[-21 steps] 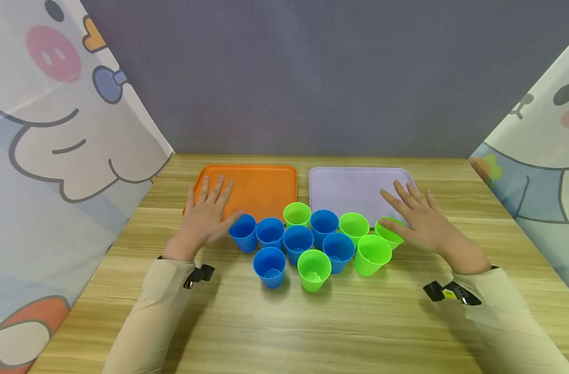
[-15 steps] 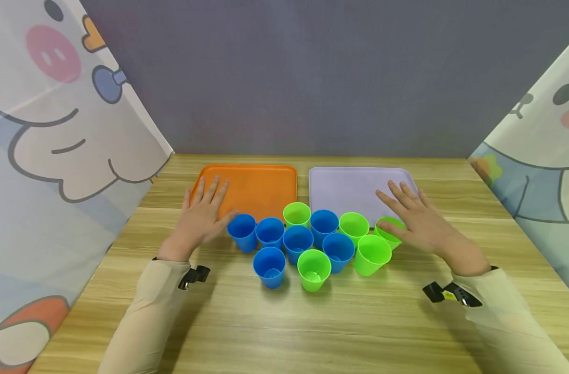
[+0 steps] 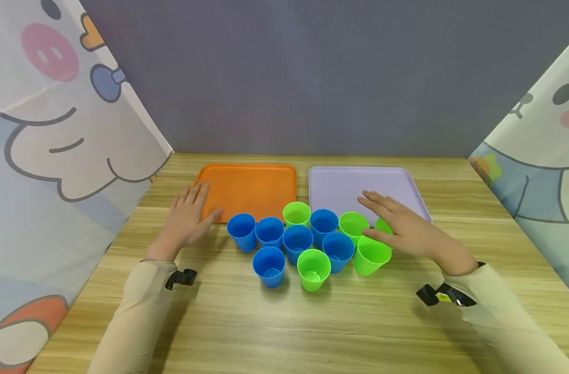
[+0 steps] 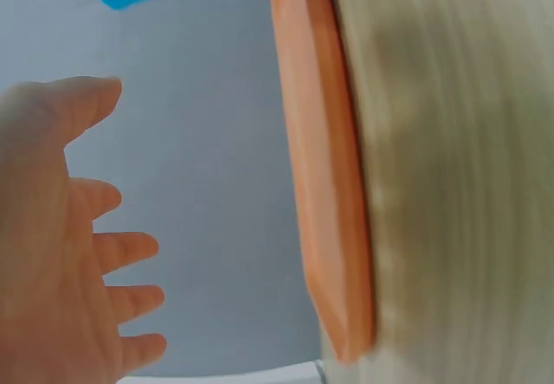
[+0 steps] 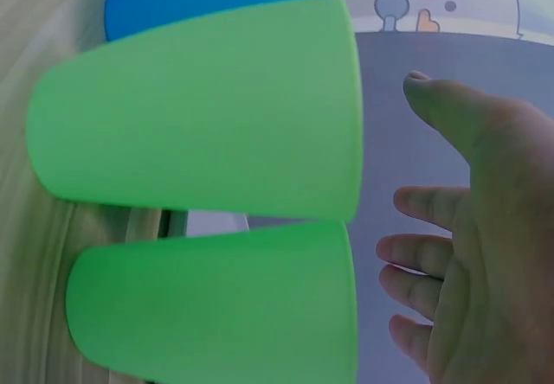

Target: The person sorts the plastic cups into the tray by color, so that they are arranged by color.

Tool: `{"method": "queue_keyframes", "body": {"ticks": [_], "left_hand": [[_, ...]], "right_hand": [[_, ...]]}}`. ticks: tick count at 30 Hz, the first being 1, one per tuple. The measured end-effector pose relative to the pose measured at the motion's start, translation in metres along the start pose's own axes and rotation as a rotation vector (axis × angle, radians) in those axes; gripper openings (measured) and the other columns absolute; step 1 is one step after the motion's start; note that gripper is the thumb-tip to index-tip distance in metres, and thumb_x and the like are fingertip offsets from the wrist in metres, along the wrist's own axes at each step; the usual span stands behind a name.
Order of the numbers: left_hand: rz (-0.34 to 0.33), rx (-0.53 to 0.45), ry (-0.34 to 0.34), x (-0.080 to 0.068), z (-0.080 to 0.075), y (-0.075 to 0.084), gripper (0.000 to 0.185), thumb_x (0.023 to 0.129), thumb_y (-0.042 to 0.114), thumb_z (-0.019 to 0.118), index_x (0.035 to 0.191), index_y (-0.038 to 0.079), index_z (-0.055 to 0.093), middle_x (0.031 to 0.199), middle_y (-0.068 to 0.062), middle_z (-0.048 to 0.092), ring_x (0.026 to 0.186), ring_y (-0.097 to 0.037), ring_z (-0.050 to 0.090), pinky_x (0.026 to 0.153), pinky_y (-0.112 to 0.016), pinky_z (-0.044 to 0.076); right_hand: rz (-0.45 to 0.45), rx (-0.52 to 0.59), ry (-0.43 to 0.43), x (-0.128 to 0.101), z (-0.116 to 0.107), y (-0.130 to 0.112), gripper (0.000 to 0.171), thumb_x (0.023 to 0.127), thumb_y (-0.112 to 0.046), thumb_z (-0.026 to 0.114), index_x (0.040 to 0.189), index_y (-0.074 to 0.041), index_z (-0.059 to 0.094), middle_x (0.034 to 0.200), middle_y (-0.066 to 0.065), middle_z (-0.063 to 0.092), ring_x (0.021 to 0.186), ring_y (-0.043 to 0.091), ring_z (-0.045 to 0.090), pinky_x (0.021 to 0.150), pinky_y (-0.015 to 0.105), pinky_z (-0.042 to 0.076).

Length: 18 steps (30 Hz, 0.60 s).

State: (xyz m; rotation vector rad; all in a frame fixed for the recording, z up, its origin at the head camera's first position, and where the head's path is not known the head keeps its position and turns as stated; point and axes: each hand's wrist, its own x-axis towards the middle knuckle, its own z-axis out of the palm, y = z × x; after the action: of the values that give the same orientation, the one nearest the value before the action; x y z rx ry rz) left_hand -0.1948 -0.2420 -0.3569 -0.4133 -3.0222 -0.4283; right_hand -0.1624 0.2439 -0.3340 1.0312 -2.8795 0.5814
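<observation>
My left hand (image 3: pixel 183 224) is held with fingers spread over the near left corner of the orange tray (image 3: pixel 251 182), holding nothing. Just right of its thumb stands a blue cup (image 3: pixel 242 234). My right hand (image 3: pixel 408 227), also holding nothing, hovers over the green cups at the right end of the group. In the right wrist view its fingers are straight, beside the rims of a near green cup (image 5: pixel 199 112) and a second green cup (image 5: pixel 216 306). In the head view that hand partly covers the rightmost green cup (image 3: pixel 384 226).
Several blue and green cups stand upright and close together mid-table, including a front blue cup (image 3: pixel 269 267) and a front green cup (image 3: pixel 314 271). A lavender tray (image 3: pixel 345 184) lies behind them, beside the orange one. A grey panel (image 3: pixel 284 78) closes off the back.
My left hand has moved left and slightly nearer, away from the blue cups. My right hand has shifted left over the green cups, its fingers now closer together. The cups have stayed put.
</observation>
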Motion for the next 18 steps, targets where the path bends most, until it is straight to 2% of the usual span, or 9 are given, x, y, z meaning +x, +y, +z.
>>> {"method": "queue_keyframes", "body": {"ticks": [3, 11, 18], "left_hand": [[-0.01, -0.014, 0.01, -0.001, 0.002, -0.008, 0.078, 0.104, 0.046, 0.044, 0.158, 0.0, 0.012, 0.16, -0.03, 0.012, 0.144, -0.054, 0.007, 0.112, -0.069, 0.009], [-0.058, -0.064, -0.014, -0.004, 0.006, -0.028, 0.08, 0.105, 0.046, 0.042, 0.158, -0.001, 0.005, 0.159, -0.032, 0.013, 0.141, -0.058, 0.012, 0.11, -0.07, 0.013], [-0.069, -0.143, 0.004, -0.005, 0.009, -0.042, 0.079, 0.104, 0.038, 0.046, 0.157, -0.006, 0.007, 0.155, -0.039, 0.016, 0.138, -0.061, 0.016, 0.112, -0.067, 0.014]], "right_hand": [[-0.017, 0.005, -0.016, 0.004, 0.001, -0.004, 0.07, 0.096, -0.035, 0.065, 0.152, -0.002, 0.038, 0.158, 0.021, 0.031, 0.144, 0.043, 0.027, 0.109, 0.064, 0.027], [-0.049, 0.01, -0.052, 0.014, 0.005, -0.011, 0.071, 0.096, -0.038, 0.066, 0.15, -0.001, 0.04, 0.155, 0.02, 0.036, 0.143, 0.04, 0.031, 0.111, 0.06, 0.029], [-0.067, 0.028, -0.082, 0.025, 0.009, -0.017, 0.071, 0.095, -0.041, 0.065, 0.149, -0.001, 0.042, 0.153, 0.019, 0.04, 0.141, 0.038, 0.034, 0.112, 0.057, 0.03]]}}
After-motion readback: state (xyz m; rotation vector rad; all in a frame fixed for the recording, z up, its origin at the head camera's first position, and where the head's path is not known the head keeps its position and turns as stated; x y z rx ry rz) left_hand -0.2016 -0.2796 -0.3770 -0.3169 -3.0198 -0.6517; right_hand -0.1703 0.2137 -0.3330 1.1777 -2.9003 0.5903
